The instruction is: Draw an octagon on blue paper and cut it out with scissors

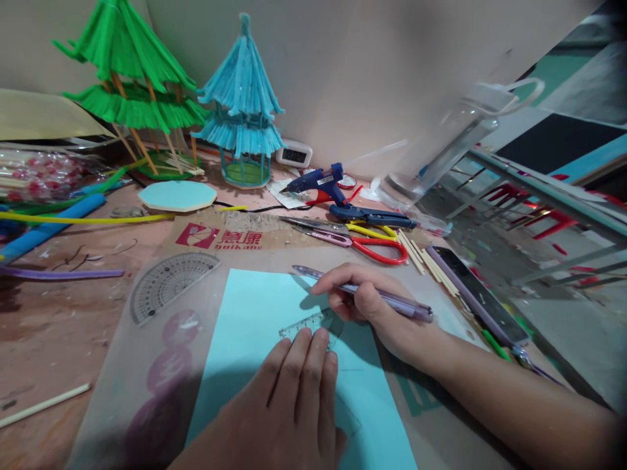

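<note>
On blue paper [274, 365], left hand [294, 391] pins ruler [308, 324], seemingly flat.

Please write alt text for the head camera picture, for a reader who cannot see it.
Two bare hands work on a light blue paper sheet: the left hand presses a clear ruler flat, and the right hand holds a purple pen. Around lie a protractor, red-handled scissors, a blue glue gun and two pagoda models, green and blue.

Our left hand [294, 398] lies flat, fingers [306, 346] pressed down together. Our right hand [365, 303] pinches, its fingers curled.
</note>
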Demonstrator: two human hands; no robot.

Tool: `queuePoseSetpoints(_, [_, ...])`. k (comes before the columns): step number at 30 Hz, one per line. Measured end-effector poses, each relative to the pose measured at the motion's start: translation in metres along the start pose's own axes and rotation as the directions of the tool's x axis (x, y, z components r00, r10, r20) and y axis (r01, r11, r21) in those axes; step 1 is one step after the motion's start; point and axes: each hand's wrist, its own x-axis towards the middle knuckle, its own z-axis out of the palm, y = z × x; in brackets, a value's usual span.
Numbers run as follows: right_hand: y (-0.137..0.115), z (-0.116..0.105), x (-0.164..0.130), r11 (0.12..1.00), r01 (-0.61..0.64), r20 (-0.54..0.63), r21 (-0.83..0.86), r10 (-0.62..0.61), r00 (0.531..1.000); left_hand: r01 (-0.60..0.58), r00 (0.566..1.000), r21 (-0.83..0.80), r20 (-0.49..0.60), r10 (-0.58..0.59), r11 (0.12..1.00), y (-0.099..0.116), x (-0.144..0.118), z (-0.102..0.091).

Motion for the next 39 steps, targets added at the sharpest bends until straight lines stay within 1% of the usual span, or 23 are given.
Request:
queuePoseSetpoints(5, [-0.006, 0.000, -0.001, 0.995, 0.014, 0.020, 0.097, -0.016, 1.000, 0.017, 1.000, -0.012, -0.008, -0.017, 1.000, 0.001, 0.000, -0.002])
queuePoseSetpoints(9, [-0.010, 0.001, -0.001, 0.998, -0.019, 0.029, 0.056, 0.018, 0.999, 0.025, 1.000, -0.013, -0.005, -0.025, 1.000, 0.001, -0.002, -0.005])
queuePoseSetpoints(13, [-0.010, 0.001, -0.001, 0.998, -0.055, 0.005, 0.027, 0.054, 0.999, 0.011, 1.000, -0.009, 0.021, -0.011, 1.000, 0.003, -0.005, -0.005])
queuePoseSetpoints(16, [-0.010, 0.000, 0.000, 0.997, -0.074, 0.012, 0.020, 0.074, 0.997, 0.009, 1.000, -0.018, 0.012, -0.009, 1.000, 0.004, -0.005, -0.004])
queuePoseSetpoints(21, [-0.010, -0.002, 0.001, 0.997, -0.074, 0.025, 0.004, 0.074, 0.997, -0.005, 0.999, 0.012, 0.038, 0.004, 1.000, 0.003, -0.003, -0.006])
queuePoseSetpoints(26, [-0.010, -0.001, 0.002, 0.997, -0.077, 0.032, 0.015, 0.076, 0.997, 0.004, 0.999, 0.010, 0.031, -0.005, 1.000, 0.000, 0.001, -0.009])
queuePoseSetpoints(33, [-0.009, 0.000, 0.002, 0.997, -0.078, 0.031, 0.014, 0.078, 0.997, 0.008, 1.000, 0.018, -0.001, -0.008, 1.000, 0.001, 0.001, -0.006])
queuePoseSetpoints(39, [-0.008, -0.001, 0.002, 0.995, -0.092, 0.033, 0.037, 0.091, 0.995, 0.010, 1.000, 0.011, 0.010, -0.010, 1.000, 0.001, 0.000, -0.005])
